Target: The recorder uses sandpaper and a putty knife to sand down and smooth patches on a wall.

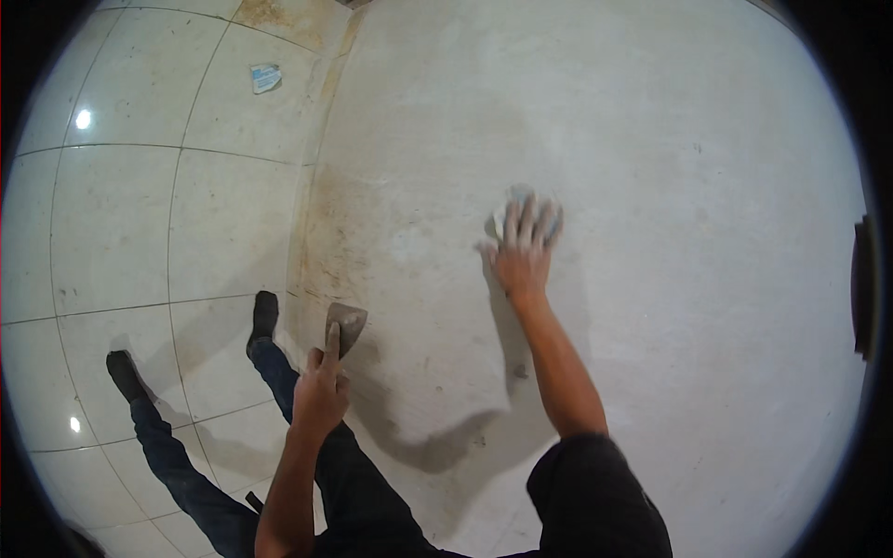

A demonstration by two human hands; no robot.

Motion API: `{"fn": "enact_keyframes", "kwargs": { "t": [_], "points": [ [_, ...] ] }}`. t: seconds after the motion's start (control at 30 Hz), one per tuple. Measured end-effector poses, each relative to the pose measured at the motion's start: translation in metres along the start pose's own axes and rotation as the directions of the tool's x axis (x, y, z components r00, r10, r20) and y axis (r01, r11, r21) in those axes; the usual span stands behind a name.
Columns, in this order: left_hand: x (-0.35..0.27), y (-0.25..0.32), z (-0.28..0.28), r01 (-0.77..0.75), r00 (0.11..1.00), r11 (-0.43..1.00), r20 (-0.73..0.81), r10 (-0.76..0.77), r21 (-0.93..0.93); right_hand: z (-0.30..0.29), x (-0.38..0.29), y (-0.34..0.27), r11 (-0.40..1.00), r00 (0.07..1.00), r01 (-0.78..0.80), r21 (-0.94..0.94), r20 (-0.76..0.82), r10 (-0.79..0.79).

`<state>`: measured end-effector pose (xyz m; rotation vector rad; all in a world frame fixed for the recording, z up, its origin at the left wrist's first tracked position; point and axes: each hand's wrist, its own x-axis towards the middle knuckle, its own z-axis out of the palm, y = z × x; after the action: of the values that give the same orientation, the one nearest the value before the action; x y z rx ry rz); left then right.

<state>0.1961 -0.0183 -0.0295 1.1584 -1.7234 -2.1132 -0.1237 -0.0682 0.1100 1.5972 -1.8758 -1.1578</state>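
Observation:
My left hand grips a putty knife, its broad blade pointing up the picture and my index finger laid along it. The blade is near the stained lower part of a pale wall; whether it touches the wall cannot be told. My right hand is spread flat over a crumpled white and light-blue piece, perhaps paper or cloth, against the wall. The fingers look whitish and slightly blurred, and they hide most of the piece.
A torn white and blue scrap lies on the tiled floor at the upper left. My feet in dark footwear stand on the tiles by the wall's base. A dark object juts in at the right rim.

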Motion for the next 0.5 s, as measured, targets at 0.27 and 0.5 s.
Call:
{"fn": "enact_keyframes", "kwargs": {
  "t": [0.27,0.5],
  "points": [
    [0.003,-0.011,0.011,-0.04,0.999,0.999,0.013,0.04,-0.003,-0.007,0.026,-0.019,0.995,0.995,-0.096,-0.023,0.032,0.097],
    [0.007,-0.028,0.013,0.039,0.999,0.999,0.028,-0.038,-0.029,-0.011,-0.031,-0.027,0.995,0.982,-0.086,0.05,0.173,0.076]
  ]
}}
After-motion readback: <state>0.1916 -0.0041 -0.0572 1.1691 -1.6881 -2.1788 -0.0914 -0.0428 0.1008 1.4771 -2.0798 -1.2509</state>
